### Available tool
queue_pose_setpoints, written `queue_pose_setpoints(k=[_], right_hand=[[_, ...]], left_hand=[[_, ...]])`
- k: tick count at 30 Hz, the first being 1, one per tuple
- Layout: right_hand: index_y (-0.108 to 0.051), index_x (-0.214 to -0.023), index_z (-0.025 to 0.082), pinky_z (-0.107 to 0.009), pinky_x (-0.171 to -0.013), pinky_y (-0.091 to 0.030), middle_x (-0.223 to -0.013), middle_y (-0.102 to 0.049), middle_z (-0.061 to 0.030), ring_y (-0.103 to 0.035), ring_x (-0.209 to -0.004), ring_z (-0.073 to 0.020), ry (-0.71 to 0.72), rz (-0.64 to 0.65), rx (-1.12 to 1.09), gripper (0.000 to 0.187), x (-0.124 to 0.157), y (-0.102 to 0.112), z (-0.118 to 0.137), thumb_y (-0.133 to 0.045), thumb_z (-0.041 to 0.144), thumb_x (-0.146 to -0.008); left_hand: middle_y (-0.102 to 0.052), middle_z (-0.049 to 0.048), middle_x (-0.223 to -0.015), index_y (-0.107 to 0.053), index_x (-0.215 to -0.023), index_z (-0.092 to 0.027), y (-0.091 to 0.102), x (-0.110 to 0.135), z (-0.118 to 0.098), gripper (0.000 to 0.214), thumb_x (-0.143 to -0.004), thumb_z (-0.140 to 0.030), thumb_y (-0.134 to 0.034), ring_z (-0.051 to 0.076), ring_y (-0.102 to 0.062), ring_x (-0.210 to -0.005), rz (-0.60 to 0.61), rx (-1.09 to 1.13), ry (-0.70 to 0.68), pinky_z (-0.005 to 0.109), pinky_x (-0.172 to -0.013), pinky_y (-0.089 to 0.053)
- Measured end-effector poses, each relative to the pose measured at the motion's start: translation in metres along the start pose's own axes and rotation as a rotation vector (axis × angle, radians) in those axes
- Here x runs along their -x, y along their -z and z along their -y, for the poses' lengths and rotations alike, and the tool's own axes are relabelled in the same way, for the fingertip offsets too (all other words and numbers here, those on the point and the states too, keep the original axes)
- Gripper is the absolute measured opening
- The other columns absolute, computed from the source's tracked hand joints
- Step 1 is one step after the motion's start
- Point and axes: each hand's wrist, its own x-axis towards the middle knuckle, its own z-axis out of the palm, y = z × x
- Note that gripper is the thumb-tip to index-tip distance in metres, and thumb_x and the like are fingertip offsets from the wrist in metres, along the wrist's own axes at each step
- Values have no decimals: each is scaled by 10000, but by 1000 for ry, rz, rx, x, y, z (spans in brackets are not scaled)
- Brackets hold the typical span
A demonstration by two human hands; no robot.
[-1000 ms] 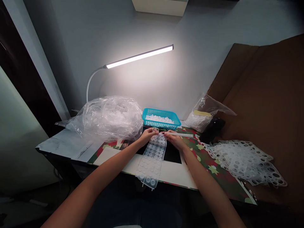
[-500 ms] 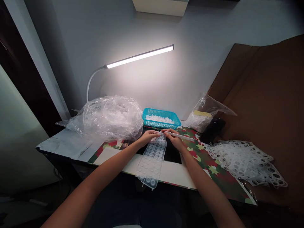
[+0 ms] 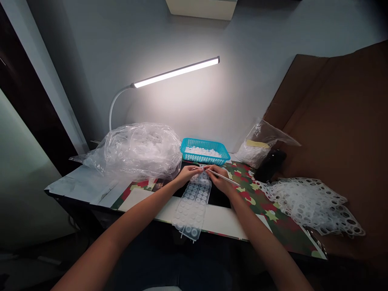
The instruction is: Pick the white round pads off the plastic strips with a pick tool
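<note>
A clear plastic sheet of round moulded buttons (image 3: 194, 204) lies lengthwise on the table and hangs over its near edge. My left hand (image 3: 187, 173) pinches the sheet's far end, fingers closed on it. My right hand (image 3: 218, 178) is closed around a thin white stick (image 3: 226, 177), whose tip touches the sheet's far end beside my left fingers. The stick points out to the right.
A blue basket (image 3: 205, 150) with small white pieces stands just behind my hands. A big crumpled clear bag (image 3: 136, 149) sits at the left, a smaller bag (image 3: 257, 147) at the right. Punched-out white sheets (image 3: 309, 202) pile at the right, before brown cardboard (image 3: 339, 133). A lit lamp (image 3: 176, 72) hangs overhead.
My right hand has tilted the white stick from nearly level to slanting down to the right, and its tip has come in to the sheet's far end. My left hand has barely moved.
</note>
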Motion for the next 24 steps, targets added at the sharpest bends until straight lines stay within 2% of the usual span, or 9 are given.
queue_pose_setpoints(k=[10,17,20,24], right_hand=[[-611,-791,231,-361,-829,-502,-1025,-691,-45,-649,-930,-199,84,95,52,141,1,1,-9,-502,279,-866],[-637,-856,247,-369,-849,-483,-1018,-696,-39,-616,-938,-211,191,117,255,185,1,0,-7,-461,277,-907],[-636,-840,237,-356,-835,-477,-945,-701,-39,-600,-898,-209,209,63,353,199,-1,-2,-5,-451,250,-913],[-619,-820,212,-331,-797,-470,-898,-690,-55,-582,-874,-210,142,-107,421,201,-3,-1,-9,-441,230,-912]], left_hand=[[-488,-25,-553,-643,-667,-113,1,0,1,388,-617,-485,-742,73,-376,-511,-5,-104,-30,235,-514,-225],[-434,-44,-517,-624,-653,-106,1,0,0,419,-611,-509,-733,57,-323,-480,-4,-134,-17,234,-497,-190],[-433,-46,-519,-604,-619,-108,-2,2,-3,408,-602,-495,-732,55,-336,-486,-5,-135,-8,225,-500,-205],[-456,-46,-534,-617,-643,-115,-4,3,-6,352,-606,-449,-718,60,-376,-497,-19,-138,2,214,-507,-234]])
